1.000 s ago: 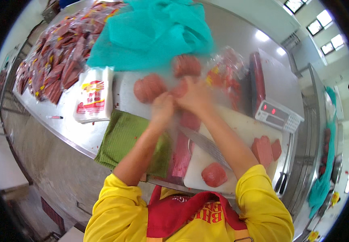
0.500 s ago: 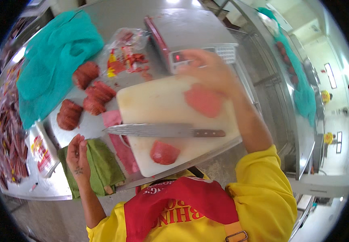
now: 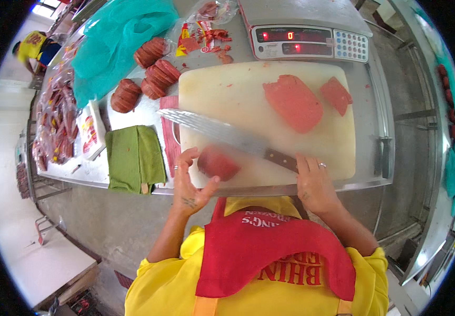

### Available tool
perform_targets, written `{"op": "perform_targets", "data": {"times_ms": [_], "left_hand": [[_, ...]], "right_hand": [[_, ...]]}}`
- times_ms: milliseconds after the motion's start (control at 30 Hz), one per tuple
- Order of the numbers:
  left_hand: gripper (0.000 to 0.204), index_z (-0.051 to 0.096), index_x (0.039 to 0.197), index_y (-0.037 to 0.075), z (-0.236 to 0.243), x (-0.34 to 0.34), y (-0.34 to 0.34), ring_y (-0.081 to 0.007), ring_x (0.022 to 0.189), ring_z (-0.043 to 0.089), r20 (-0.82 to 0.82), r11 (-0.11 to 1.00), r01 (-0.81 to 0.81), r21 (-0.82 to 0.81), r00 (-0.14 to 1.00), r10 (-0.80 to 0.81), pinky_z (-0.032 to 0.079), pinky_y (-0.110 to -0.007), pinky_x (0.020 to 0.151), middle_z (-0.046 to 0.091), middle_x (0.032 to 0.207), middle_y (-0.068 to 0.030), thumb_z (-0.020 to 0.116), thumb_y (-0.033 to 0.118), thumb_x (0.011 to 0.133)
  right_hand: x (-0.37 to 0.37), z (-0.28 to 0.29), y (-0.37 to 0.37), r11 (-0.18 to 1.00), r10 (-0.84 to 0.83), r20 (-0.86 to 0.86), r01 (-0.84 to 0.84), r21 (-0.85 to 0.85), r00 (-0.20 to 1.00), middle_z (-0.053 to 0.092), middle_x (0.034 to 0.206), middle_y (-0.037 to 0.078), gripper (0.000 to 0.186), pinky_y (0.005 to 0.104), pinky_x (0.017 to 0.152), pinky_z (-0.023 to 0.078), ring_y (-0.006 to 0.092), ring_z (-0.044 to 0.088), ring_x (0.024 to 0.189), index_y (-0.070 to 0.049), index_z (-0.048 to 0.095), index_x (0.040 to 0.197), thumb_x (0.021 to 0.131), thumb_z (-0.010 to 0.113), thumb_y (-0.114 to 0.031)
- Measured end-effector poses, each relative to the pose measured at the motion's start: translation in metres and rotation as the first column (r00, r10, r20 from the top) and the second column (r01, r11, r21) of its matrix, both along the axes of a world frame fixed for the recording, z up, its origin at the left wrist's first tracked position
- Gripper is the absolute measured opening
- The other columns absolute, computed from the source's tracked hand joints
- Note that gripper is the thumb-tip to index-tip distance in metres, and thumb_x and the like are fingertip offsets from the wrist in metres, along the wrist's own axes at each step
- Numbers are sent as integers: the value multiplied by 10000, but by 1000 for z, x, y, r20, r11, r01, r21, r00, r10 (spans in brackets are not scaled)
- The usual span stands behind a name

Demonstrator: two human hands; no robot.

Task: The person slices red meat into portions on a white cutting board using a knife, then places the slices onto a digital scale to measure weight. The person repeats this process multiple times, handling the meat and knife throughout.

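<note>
My right hand (image 3: 316, 181) is closed on the brown handle of a long knife (image 3: 222, 131) at the front of the white cutting board (image 3: 206, 84). The blade points to the far left and passes above a reddish block of meat (image 3: 218, 163), which looks blurred. My left hand (image 3: 189, 181) is beside that block at the board's front left edge, thumb and fingers apart. Farther back on the board are a large flat pink meat slice (image 3: 293, 102) and a smaller piece (image 3: 336, 96) to its right.
A digital scale (image 3: 301, 42) stands behind the board. Sliced meat portions (image 3: 159, 79), a green cloth (image 3: 135, 158), a teal net (image 3: 117, 47) and packaged meat (image 3: 56, 121) are to the left. Another knife (image 3: 385, 152) lies at the right. Someone in yellow (image 3: 31, 45) is far left.
My right hand has come from the far side of the board to the knife handle, and the knife is now angled. My left hand has moved from the green cloth to the meat block.
</note>
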State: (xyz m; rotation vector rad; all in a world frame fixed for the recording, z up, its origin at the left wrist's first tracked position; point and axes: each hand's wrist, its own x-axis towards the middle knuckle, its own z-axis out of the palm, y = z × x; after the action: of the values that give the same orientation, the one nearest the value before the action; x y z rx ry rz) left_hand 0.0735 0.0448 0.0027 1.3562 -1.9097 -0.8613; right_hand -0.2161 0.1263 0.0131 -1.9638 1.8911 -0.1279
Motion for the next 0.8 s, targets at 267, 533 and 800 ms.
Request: {"op": "perform_targets", "data": {"times_ms": [267,533,800], "left_hand": [[438,518,1029,61,-7,-3,-3,-308,948,497,156,921,140,-365,984,-88,387,-418,854,533,1026,-166,716,138,645],[359,570,940,36,-24,-2,-22,-280,819,492,110,856,248,-454,969,-222,393,-387,742,536,853,-114,720,133,628],[371,529,926,30,-33,-4,-26,-278,840,495,108,831,250,-498,968,-226,408,-381,751,538,869,-118,681,136,604]], "right_hand": [[0,39,2,952,-231,366,133,275,902,600,849,286,298,508,665,472,476,585,774,5,474,998,797,615,-165],[37,87,69,930,-224,87,186,317,971,613,802,228,352,494,638,489,435,609,744,-17,500,989,889,577,-346],[30,148,83,714,-266,-141,293,636,954,617,835,224,372,488,671,485,409,618,793,-20,496,960,877,590,-370]]}}
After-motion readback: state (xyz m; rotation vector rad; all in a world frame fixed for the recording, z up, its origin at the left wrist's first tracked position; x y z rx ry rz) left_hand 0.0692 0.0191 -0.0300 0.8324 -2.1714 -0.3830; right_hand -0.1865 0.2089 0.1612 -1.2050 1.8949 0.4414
